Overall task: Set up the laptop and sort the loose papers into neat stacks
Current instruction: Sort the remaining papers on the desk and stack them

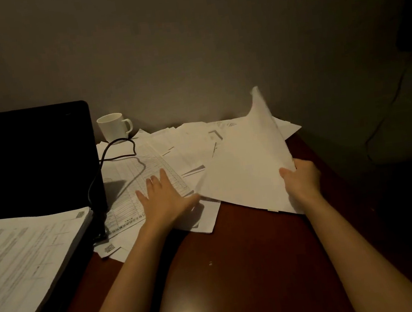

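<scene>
A loose white sheet [246, 158] is lifted off the scattered papers [172, 144] at the back of the worktop [250, 254], its far corner curling up, because the right hand [302, 177] pinches its near edge between thumb and fingers. The left hand [165, 199] lies flat with fingers spread on a printed table sheet [135, 180], probably to keep the heap from sliding. At left a neat stack [24, 250] sits by the open laptop [31, 161], its cable [118, 151] trailing over the papers near a white mug [114, 127].
</scene>
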